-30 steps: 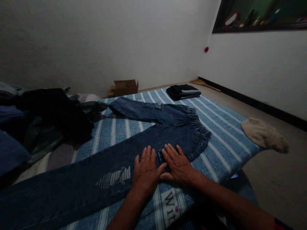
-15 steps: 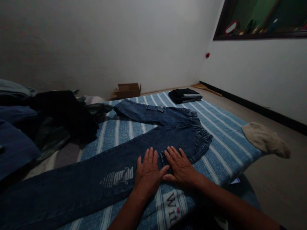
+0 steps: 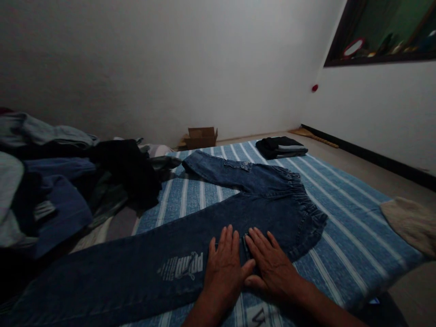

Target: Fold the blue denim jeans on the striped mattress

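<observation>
A pair of dark blue jeans (image 3: pixel 221 213) lies spread on the blue striped bedsheet (image 3: pixel 340 218), its gathered elastic waist toward the right and its legs toward the left. My left hand (image 3: pixel 225 263) rests flat on the nearer leg, fingers stretched out, just right of the white print. Beside it, my right hand (image 3: pixel 269 261) also lies flat, closer to the waist, with the thumbs of both hands almost meeting. The palms cover part of the nearer leg's side pocket.
Heaped clothes (image 3: pixel 68 181) fill the left side of the bed. Folded dark clothes (image 3: pixel 281 147) sit at the far edge, and a beige cloth (image 3: pixel 408 222) hangs over the right edge. An open cardboard box (image 3: pixel 200 137) stands by the wall.
My view has turned a little to the left, so everything appears shifted right and down. Both hands stay flat at about the same spot on the jeans.
</observation>
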### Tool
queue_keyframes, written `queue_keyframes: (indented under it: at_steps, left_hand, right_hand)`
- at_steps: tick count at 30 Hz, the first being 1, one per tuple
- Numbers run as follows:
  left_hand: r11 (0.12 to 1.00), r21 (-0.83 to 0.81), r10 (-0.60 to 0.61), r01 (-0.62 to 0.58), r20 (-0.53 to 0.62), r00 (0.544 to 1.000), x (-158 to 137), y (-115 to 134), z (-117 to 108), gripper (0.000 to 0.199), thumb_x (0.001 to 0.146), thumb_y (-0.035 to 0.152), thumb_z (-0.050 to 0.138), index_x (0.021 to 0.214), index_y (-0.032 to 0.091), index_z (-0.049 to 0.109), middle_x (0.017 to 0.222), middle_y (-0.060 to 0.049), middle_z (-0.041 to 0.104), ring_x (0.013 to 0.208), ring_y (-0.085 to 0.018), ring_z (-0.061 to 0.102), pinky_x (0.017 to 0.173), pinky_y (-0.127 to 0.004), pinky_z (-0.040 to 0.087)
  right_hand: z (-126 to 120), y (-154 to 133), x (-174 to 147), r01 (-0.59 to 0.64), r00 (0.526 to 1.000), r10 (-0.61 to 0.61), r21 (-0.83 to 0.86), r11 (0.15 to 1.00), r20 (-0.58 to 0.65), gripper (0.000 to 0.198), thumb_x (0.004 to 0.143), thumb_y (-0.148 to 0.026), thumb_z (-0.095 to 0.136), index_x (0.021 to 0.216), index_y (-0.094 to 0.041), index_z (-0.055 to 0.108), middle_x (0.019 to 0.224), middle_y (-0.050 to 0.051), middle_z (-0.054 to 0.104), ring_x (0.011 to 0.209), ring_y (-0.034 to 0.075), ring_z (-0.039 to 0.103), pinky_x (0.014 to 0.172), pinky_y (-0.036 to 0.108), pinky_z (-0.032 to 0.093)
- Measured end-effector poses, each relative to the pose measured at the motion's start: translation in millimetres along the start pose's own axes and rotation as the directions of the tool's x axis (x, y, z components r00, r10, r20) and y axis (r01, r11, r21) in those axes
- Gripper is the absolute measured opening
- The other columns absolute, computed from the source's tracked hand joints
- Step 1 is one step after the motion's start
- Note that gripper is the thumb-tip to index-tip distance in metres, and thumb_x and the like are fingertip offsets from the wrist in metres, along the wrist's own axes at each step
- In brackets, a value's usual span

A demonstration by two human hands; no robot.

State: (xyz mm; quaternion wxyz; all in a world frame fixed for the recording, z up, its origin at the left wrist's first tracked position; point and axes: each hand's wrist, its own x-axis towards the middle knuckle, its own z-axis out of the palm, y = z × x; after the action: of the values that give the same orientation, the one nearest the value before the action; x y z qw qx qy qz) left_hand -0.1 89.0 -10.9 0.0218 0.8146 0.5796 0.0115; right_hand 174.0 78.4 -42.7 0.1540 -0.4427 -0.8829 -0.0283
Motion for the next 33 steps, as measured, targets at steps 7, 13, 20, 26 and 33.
queue_keyframes:
  at_steps: [7, 13, 20, 26, 33]
  left_hand:
    - [0.998, -0.041, 0.047, -0.044, 0.078, 0.996, -3, -4, -7, 0.074, 0.087, 0.058, 0.041, 0.143, 0.011, 0.031, 0.151, -0.015, 0.019, 0.14, -0.032, 0.02, 0.109, -0.059, 0.023]
    - [0.998, -0.028, 0.065, -0.064, 0.006, 0.998, -4, -6, 1, 0.074, 0.085, 0.06, 0.045, 0.142, 0.013, 0.036, 0.15, -0.015, 0.025, 0.138, -0.035, 0.025, 0.109, -0.057, 0.023]
    - [0.995, -0.098, 0.05, -0.037, 0.136, 0.989, -3, -6, -17, 0.073, 0.086, 0.056, 0.045, 0.144, 0.013, 0.03, 0.152, -0.015, 0.02, 0.14, -0.033, 0.019, 0.11, -0.058, 0.021]
    - [0.977, -0.212, 0.075, -0.007, 0.312, 0.947, 5, -5, -56, 0.071, 0.088, 0.053, 0.043, 0.145, 0.014, 0.026, 0.153, -0.013, 0.013, 0.141, -0.03, 0.01, 0.112, -0.056, 0.016]
    - [0.964, -0.259, 0.143, -0.065, 0.297, 0.944, 25, -13, -75, 0.063, 0.089, 0.046, 0.045, 0.142, 0.014, 0.034, 0.152, -0.014, 0.019, 0.141, -0.028, 0.014, 0.113, -0.052, 0.018]
  right_hand:
    - [0, -3, -1, -0.004, 1.0, 0.004, -0.001, 1.0, -0.007, 0.082, 0.085, -0.066, 0.041, 0.145, -0.01, 0.028, 0.149, 0.016, 0.029, 0.138, 0.032, 0.024, 0.106, 0.056, 0.028]
    - [0, -3, -1, -0.01, 1.0, 0.009, 0.013, 1.0, 0.009, 0.083, 0.085, -0.068, 0.039, 0.145, -0.011, 0.029, 0.149, 0.015, 0.027, 0.137, 0.032, 0.024, 0.106, 0.056, 0.029]
    - [6, -3, -1, 0.004, 1.0, -0.004, 0.006, 1.0, -0.024, 0.083, 0.084, -0.069, 0.038, 0.144, -0.011, 0.031, 0.148, 0.016, 0.03, 0.136, 0.033, 0.027, 0.104, 0.057, 0.031]
    - [12, -1, -3, 0.034, 0.996, -0.034, 0.003, 0.999, -0.088, 0.088, 0.083, -0.069, 0.04, 0.147, -0.011, 0.022, 0.147, 0.017, 0.031, 0.135, 0.035, 0.029, 0.103, 0.056, 0.032]
    - [29, 6, -4, 0.069, 0.979, -0.07, -0.014, 0.998, -0.192, 0.083, 0.088, -0.061, 0.037, 0.15, -0.016, 0.005, 0.143, 0.014, 0.038, 0.13, 0.034, 0.039, 0.097, 0.052, 0.038]
